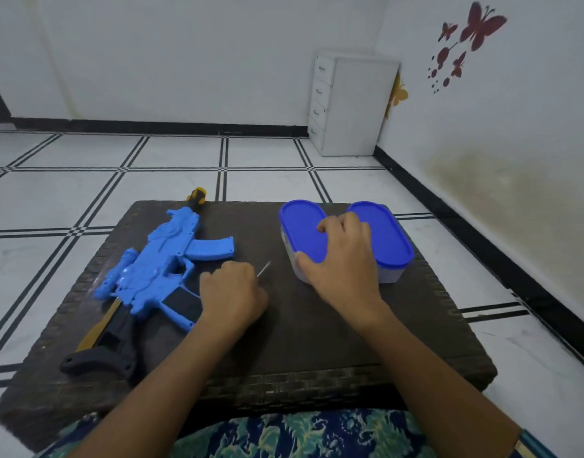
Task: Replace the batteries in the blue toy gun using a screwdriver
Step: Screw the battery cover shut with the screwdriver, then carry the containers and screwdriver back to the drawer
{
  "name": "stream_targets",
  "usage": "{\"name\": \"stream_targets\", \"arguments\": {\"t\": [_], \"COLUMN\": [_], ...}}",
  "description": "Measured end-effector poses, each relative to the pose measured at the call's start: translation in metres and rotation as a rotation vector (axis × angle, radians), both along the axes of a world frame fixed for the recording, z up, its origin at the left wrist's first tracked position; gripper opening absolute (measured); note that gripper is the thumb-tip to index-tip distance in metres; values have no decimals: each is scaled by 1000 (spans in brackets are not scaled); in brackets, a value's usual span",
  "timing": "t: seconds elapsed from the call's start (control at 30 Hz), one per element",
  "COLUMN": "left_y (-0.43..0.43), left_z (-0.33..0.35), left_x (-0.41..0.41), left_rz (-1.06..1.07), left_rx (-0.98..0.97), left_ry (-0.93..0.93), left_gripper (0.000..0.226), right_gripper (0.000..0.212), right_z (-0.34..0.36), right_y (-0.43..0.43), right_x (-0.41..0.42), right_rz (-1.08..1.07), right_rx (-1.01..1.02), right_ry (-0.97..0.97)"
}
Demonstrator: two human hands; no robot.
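Counter (300,325): a dark woven-textured slab set low over a white tiled floor (151,180) with black line borders
Blue toy gun (158,266): lies flat on the left part of the counter, its black and yellow muzzle tip at the far edge and its black stock toward the near left corner; the magazine sticks out to the right, toward the middle of the counter
Left hand (232,292): rests on the counter just right of the gun's grip, fingers curled into a fist around the screwdriver (264,269)
Screwdriver: only a thin metal shaft shows, poking out of the fist and pointing up and to the right, toward the containers; the handle is hidden inside the hand
Right hand (341,256): lies on top of the blue-lidded container (300,233), fingers bent and spread across the lid, the thumb pressed at its near rim and the fingertips reaching the far side beside the neighbouring lid, so the hand clasps the container from above
Second container (389,239): the same oval shape and blue lid, standing touching or just beside the first on the right part of the counter; what either holds cannot be told
Clothing (300,434): a blue and green patterned fabric at the bottom edge
Background: a white drawer cabinet (350,104) in the far corner, and dark red butterfly stickers (479,26) on the right wall
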State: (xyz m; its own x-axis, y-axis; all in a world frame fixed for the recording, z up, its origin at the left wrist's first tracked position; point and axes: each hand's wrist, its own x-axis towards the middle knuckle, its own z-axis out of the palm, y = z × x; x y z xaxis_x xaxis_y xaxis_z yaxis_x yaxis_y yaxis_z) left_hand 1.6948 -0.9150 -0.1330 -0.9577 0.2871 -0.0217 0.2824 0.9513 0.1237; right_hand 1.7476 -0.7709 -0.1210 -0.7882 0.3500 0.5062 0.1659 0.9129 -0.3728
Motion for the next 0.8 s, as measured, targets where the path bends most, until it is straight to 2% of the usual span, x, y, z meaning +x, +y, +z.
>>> {"name": "stream_targets", "arguments": {"t": [0.07,0.23,0.3,0.37,0.5,0.63,0.73,0.8], "left_y": [7,33,44,52,61,56,49,46], "left_z": [0,1,0,-4,-12,-12,-17,-20], "left_x": [-3,-20,-22,-25,-33,-41,-46,-46], "left_rz": [92,273,439,511,437,383,385,372], "left_rx": [263,874,1094,1239,1340,1399,1428,1416], "left_ry": [-62,-246,-397,-520,-645,-730,-720,-684], "left_gripper": [26,28,34,38,46,69,63,58], "right_gripper": [61,89,95,93,82,72,64,51], "right_z": [-9,-20,-21,-21,-13,-4,2,4], "right_y": [11,23,23,22,17,14,24,37], "right_x": [-1,-5,-9,-11,-6,8,17,18], "right_rz": [-3,30,31,17,26,105,237,195], "right_rx": [-35,-282,-336,-354,-431,-421,-507,-588], "right_ry": [-72,-172,-198,-201,-162,-141,-153,14]}}
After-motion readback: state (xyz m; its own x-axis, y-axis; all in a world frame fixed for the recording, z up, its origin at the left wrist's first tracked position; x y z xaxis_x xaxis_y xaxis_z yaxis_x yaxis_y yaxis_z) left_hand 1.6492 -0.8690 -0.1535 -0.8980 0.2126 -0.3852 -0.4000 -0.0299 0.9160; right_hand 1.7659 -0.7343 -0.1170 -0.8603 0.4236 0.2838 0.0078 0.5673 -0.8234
